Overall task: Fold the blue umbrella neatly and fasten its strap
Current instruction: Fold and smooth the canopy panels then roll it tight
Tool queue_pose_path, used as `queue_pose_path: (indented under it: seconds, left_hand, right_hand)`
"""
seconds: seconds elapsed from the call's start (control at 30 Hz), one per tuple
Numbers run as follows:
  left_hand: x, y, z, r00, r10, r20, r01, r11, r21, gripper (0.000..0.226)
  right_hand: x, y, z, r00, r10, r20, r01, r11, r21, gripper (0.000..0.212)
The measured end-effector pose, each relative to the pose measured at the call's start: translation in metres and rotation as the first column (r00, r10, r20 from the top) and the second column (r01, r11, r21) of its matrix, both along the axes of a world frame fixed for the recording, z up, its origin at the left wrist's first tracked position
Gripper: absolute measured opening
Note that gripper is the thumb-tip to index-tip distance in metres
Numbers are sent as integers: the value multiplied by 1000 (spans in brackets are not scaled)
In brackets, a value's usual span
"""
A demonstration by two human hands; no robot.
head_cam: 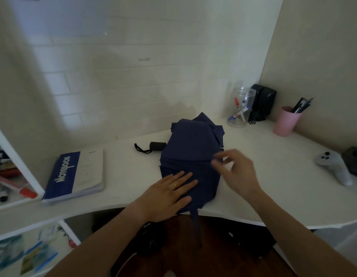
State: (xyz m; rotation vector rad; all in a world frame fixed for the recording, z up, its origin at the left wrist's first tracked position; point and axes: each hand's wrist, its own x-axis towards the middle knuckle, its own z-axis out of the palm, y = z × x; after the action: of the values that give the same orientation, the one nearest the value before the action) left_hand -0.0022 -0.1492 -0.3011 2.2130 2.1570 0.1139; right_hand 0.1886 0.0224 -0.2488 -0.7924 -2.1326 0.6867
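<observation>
Here the blue umbrella [190, 154] lies collapsed on the white desk [263, 176], its cloth loose and rumpled, with its black handle [157, 146] and wrist cord [141, 148] sticking out on the side toward the notebook. Its strap [196, 222] hangs unfastened over the desk's near edge. The left hand [165, 194] lies flat on the near end of the umbrella, fingers straight and spread, pressing the cloth and gripping nothing. The right hand [236, 170] hovers at the umbrella's opposite side, blurred, fingers loosely curled and partly open; whether they pinch the cloth edge cannot be told. Beside the umbrella's handle end rests a notebook [74, 174] whose blue cover reads "Notebook" in white. Beyond the umbrella, toward the corner, stand a clear jar [240, 108] of markers, a black speaker [262, 101] and a pink cup [285, 121] of pens. Well apart from the umbrella sits a grey controller [333, 166].
</observation>
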Motion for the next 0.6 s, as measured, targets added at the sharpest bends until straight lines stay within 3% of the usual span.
queue_pose_path:
  seconds: [0.03,0.1,0.17,0.23,0.4,0.6]
  left_hand:
    - [1,0,2,1000,-1,2,1,1000,-4,56]
    - [2,-1,1,1000,-4,-7,4,1000,4,53]
    - [2,-2,0,1000,-3,-9,3,1000,8,51]
    - [3,-3,0,1000,-5,0,5,1000,3,50]
    - [2,-3,2,1000,-13,8,13,1000,5,49]
    - [5,-6,2,1000,-6,-7,6,998,56,49]
  right_hand:
    - [-7,3,12,987,-119,-111,113,992,-58,24]
    - [-24,13,30,969,-214,-122,179,953,-246,35]
    - [-43,24,41,988,-152,-40,120,895,-431,51]
    - [-58,31,47,996,-88,13,81,841,-535,51]
    - [-58,28,62,989,-47,-137,-54,760,-648,24]
    - [-18,6,60,962,67,-266,-227,741,-632,22]
